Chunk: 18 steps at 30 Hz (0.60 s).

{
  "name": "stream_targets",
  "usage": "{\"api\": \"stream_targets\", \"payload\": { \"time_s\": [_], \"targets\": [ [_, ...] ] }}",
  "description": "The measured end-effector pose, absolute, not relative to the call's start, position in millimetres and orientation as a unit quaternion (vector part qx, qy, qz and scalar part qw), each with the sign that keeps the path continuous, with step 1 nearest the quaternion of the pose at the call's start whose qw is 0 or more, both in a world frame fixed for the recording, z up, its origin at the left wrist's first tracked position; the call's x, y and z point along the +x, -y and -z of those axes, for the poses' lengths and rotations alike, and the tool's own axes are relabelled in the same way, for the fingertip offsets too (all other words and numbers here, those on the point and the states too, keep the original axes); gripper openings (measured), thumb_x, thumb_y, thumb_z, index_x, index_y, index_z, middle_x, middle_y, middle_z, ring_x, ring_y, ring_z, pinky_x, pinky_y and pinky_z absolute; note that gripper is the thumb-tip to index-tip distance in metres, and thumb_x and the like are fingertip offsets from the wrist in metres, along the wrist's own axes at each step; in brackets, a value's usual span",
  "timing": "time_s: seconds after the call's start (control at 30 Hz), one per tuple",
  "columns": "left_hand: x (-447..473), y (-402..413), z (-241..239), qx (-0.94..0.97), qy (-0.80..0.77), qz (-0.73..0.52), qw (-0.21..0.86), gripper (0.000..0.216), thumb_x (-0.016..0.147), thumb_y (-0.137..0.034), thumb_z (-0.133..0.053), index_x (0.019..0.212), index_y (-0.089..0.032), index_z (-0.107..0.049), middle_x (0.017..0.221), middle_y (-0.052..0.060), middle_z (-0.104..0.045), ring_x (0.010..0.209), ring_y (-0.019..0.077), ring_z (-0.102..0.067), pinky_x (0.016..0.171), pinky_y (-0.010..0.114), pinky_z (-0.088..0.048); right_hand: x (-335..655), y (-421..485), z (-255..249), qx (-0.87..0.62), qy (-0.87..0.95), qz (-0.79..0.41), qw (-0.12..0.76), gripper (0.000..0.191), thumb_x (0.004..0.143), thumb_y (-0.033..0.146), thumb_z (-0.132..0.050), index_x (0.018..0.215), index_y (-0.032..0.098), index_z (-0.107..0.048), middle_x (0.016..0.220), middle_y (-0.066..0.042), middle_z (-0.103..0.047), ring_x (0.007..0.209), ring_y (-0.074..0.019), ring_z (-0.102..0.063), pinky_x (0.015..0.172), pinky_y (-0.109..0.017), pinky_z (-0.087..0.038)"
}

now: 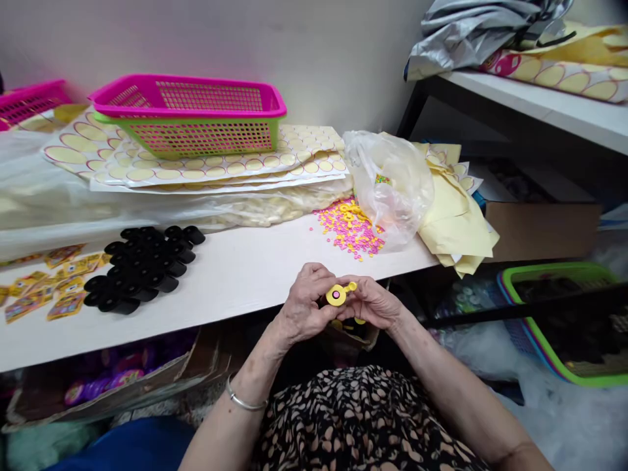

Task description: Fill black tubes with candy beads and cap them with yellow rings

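Note:
Between my hands, just off the table's front edge, is a yellow plastic disc (335, 295) with a small ringed tab and a pink dot at its middle. My left hand (307, 302) is closed around it from the left, and a bit of something dark shows under the disc. The fingers of my right hand (377, 303) close on its tab side. Beyond my hands lies a loose pile of small pink and yellow pieces (350, 229), beside a clear plastic bag (387, 180). Black plastic cups (142, 265) stand grouped on the left part of the table.
Printed yellow cards (52, 288) lie far left. Pink and green baskets (196, 124) rest on sticker sheets (220, 171) by the wall. Below the table are a carton of purple items (112, 379) and a box with yellow parts (356, 333). Shelving (534, 98) stands right.

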<state>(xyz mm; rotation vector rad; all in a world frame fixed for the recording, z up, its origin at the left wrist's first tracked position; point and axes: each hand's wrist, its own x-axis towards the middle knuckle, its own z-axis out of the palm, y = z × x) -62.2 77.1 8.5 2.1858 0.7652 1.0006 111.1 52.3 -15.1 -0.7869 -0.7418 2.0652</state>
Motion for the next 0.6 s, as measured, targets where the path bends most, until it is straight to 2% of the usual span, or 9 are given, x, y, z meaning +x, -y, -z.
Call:
{"api": "stream_targets", "payload": {
  "time_s": [0.13, 0.23, 0.3, 0.4, 0.53, 0.6],
  "targets": [
    [-45.4, -68.2, -5.3, 0.87, -0.27, -0.314, 0.267, 0.009, 0.072, -0.024, -0.06, 0.067, -0.018, -0.064, 0.067, 0.003, -0.06, 0.076, 0.0172, -0.05, 0.082, 0.036, -0.041, 124.1, -48.3, 9.1, -0.331, 0.316, -0.827, 0.326, 0.041, 0.059, 0.021, -0.078, 0.097, 0.012, -0.064, 0.079, -0.002, -0.065, 0.064, -0.0102, -0.061, 0.06, -0.022, -0.052],
    [-32.9, -62.5, -2.2, 0.884, -0.275, -0.282, 0.251, 0.008, 0.069, -0.022, -0.061, 0.072, -0.019, -0.067, 0.075, 0.005, -0.064, 0.084, 0.0202, -0.05, 0.083, 0.037, -0.039, 131.7, -45.7, 5.3, -0.35, 0.329, -0.821, 0.309, 0.045, 0.053, 0.011, -0.077, 0.096, 0.012, -0.065, 0.076, 0.0, -0.064, 0.062, -0.0082, -0.058, 0.057, -0.018, -0.048],
    [-26.6, -60.1, -1.0, 0.892, -0.273, -0.261, 0.247, 0.012, 0.068, -0.023, -0.061, 0.076, -0.019, -0.069, 0.081, 0.007, -0.066, 0.089, 0.0224, -0.05, 0.084, 0.039, -0.037, 135.6, -44.1, 4.4, -0.361, 0.337, -0.816, 0.301, 0.048, 0.049, 0.009, -0.077, 0.096, 0.013, -0.066, 0.077, 0.0, -0.064, 0.066, -0.0095, -0.059, 0.058, -0.019, -0.048],
    [-21.2, -57.3, 2.0, 0.901, -0.274, -0.235, 0.242, 0.011, 0.068, -0.025, -0.061, 0.073, -0.019, -0.069, 0.081, 0.008, -0.066, 0.092, 0.0243, -0.049, 0.086, 0.041, -0.035, 137.4, -40.1, 6.4, -0.373, 0.345, -0.812, 0.287, 0.049, 0.045, 0.01, -0.079, 0.092, 0.013, -0.067, 0.08, -0.001, -0.066, 0.071, -0.0123, -0.059, 0.061, -0.022, -0.048],
    [-20.6, -52.0, 11.8, 0.901, -0.273, -0.239, 0.238, 0.005, 0.065, -0.021, -0.06, 0.065, -0.02, -0.065, 0.073, 0.005, -0.064, 0.09, 0.0236, -0.049, 0.091, 0.045, -0.032, 130.0, -28.3, 17.9, -0.403, 0.328, -0.785, 0.337, 0.042, 0.04, 0.012, -0.08, 0.08, 0.011, -0.069, 0.072, 0.0, -0.064, 0.066, -0.0127, -0.057, 0.059, -0.023, -0.046],
    [-22.4, -49.6, 16.0, 0.893, -0.277, -0.244, 0.256, 0.005, 0.062, -0.017, -0.06, 0.063, -0.02, -0.064, 0.067, 0.003, -0.061, 0.087, 0.0226, -0.049, 0.09, 0.045, -0.034, 125.4, -21.9, 26.9, -0.407, 0.309, -0.781, 0.359, 0.038, 0.042, 0.016, -0.081, 0.078, 0.011, -0.069, 0.067, 0.001, -0.063, 0.062, -0.0123, -0.056, 0.057, -0.023, -0.044]
  ]
}}
